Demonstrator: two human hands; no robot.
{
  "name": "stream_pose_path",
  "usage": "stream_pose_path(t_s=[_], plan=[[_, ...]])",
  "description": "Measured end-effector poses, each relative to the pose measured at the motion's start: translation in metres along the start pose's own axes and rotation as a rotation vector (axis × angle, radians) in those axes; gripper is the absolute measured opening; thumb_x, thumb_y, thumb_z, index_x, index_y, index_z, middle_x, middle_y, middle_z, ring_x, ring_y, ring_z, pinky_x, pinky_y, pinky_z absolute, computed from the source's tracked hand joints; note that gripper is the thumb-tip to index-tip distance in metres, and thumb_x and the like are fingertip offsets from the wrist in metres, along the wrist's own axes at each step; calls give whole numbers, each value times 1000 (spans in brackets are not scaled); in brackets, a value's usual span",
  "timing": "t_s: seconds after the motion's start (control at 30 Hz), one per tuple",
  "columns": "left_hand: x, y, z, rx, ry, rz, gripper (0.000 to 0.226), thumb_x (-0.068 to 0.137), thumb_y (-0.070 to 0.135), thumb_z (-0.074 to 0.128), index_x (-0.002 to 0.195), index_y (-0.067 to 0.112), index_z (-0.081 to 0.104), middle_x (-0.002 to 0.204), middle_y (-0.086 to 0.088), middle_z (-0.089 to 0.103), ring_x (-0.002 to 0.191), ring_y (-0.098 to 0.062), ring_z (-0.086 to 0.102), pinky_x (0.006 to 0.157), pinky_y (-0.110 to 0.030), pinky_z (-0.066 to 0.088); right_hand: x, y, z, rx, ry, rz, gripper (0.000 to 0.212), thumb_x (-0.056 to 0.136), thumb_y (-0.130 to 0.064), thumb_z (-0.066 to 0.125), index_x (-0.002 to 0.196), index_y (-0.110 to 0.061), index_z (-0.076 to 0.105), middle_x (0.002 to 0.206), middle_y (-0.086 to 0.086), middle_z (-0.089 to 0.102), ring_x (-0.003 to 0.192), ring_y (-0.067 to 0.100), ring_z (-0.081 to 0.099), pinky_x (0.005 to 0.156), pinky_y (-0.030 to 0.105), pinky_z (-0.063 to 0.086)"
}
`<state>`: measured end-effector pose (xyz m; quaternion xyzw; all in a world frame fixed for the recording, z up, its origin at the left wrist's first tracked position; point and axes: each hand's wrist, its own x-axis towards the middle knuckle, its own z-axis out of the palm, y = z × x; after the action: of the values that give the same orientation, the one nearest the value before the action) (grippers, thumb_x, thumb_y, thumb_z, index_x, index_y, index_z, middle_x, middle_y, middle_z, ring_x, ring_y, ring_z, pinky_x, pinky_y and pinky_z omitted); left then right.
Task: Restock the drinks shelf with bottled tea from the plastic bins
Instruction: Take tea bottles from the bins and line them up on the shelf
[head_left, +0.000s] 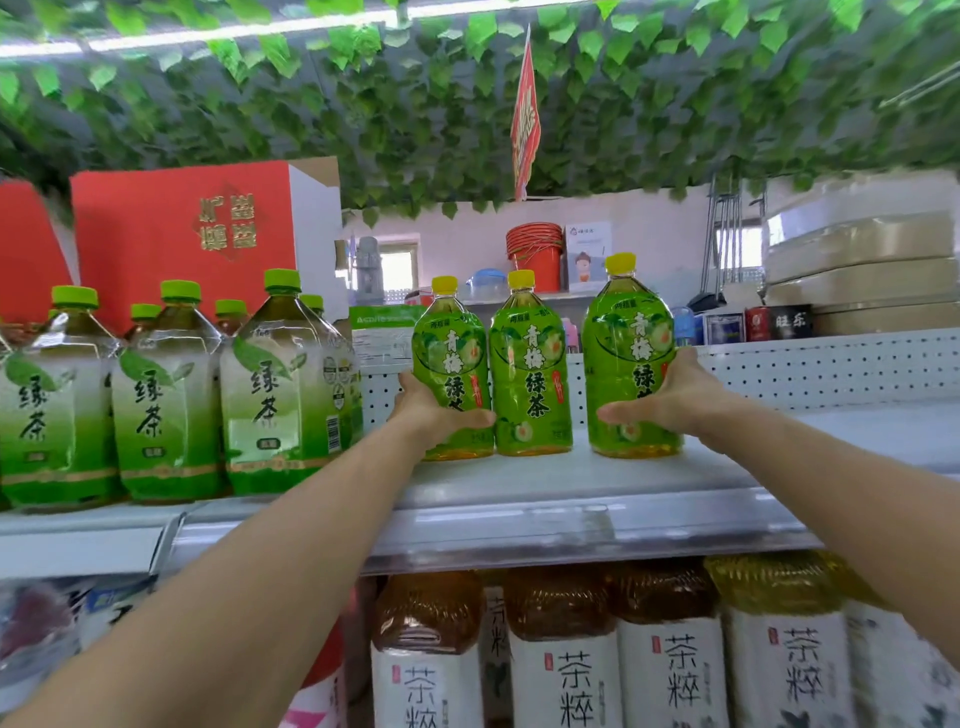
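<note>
On the top shelf (519, 483), left hand (434, 415) gripping the leftmost plum green tea bottle (453, 374), right hand (670, 400) wrapped round the rightmost bottle (626, 358) (yellow caps), a third bottle (529, 374) between, untouched.

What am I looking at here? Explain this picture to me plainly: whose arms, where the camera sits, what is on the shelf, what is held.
There is no machine here. A person wears one wide-angle camera on the head, so both bare arms reach in from below. The left hand grips the left yellow-capped green tea bottle; the right hand grips the right yellow-capped green tea bottle. A third matching bottle stands between them, untouched. All three rest on the white metal shelf. To the left stand larger green-capped clear tea bottles; on the shelf below, white-labelled brown tea bottles.
</note>
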<state>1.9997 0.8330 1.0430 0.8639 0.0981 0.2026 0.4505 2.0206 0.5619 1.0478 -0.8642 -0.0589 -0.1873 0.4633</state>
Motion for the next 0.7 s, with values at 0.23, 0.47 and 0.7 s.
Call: stream_pose_path(t_s=[0.23, 0.47, 0.7], plan=[[17, -4, 4, -43, -4, 23, 140, 62, 41, 93, 157, 13, -6, 157, -16, 37, 133, -34, 49, 114, -50, 37, 25, -2, 15, -26, -6, 21, 128, 54, -42, 93, 148, -5, 14, 143, 15, 44, 133, 36, 42, 111, 49, 38], [22, 0, -17, -349, -204, -15, 120, 47, 32, 93, 151, 21, 35, 149, -10, 51, 136, -33, 47, 113, -55, 36, 33, 4, 18, -10, -11, 5, 111, 59, -38, 93, 140, -7, 24, 134, 14, 49, 127, 35, 47, 105, 48, 42], [25, -7, -25, -393, -274, -28, 90, 64, 18, 86, 144, 24, 45, 137, -7, 62, 126, -30, 55, 89, -44, 50, 34, 6, 20, 2, -21, -3, 108, 57, -39, 94, 137, -7, 28, 129, 12, 54, 124, 33, 51, 106, 51, 44]])
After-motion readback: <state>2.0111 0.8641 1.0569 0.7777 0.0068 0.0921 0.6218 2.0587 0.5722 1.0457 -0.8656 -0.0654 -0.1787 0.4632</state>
